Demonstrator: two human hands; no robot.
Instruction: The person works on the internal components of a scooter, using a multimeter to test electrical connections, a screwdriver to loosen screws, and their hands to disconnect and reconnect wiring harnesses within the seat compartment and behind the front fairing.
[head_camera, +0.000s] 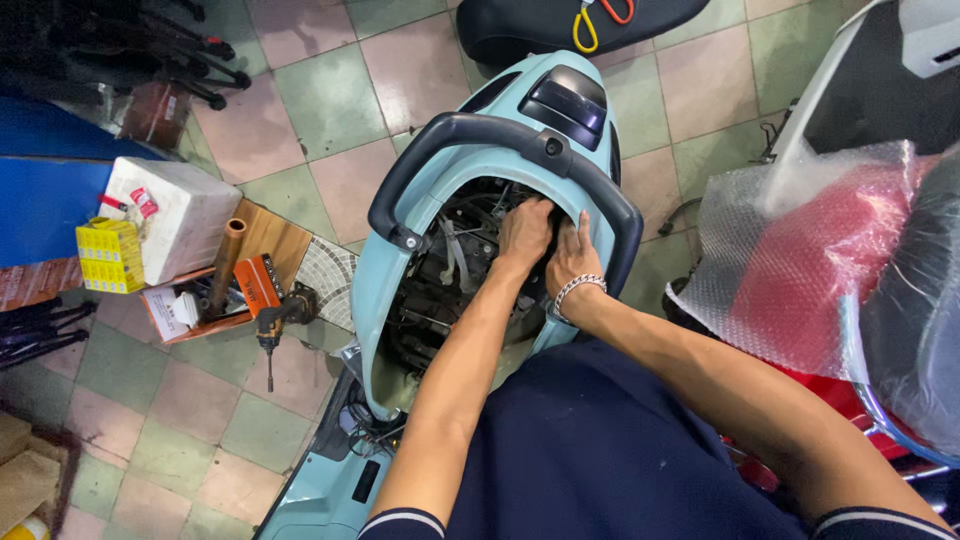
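Observation:
A light blue scooter (392, 270) stands below me with its seat off, showing a dark cavity of cables and parts (450, 275). A black grab rail (470, 130) loops around the tail, above a dark tail light (565, 100). My left hand (525, 232) reaches into the rear of the cavity, its fingertips hidden among the parts. My right hand (572, 255), with a silver chain bracelet at the wrist, lies beside it, fingers pressed down at the cavity's rear edge. What either hand grips is hidden.
A cordless drill (268, 305) lies on the tiled floor to the left, beside a wooden tray with a pipe (225, 265), a white box (175, 215) and a yellow box (110, 255). A red scooter under bubble wrap (800, 260) stands close on the right. A black seat (560, 25) lies ahead.

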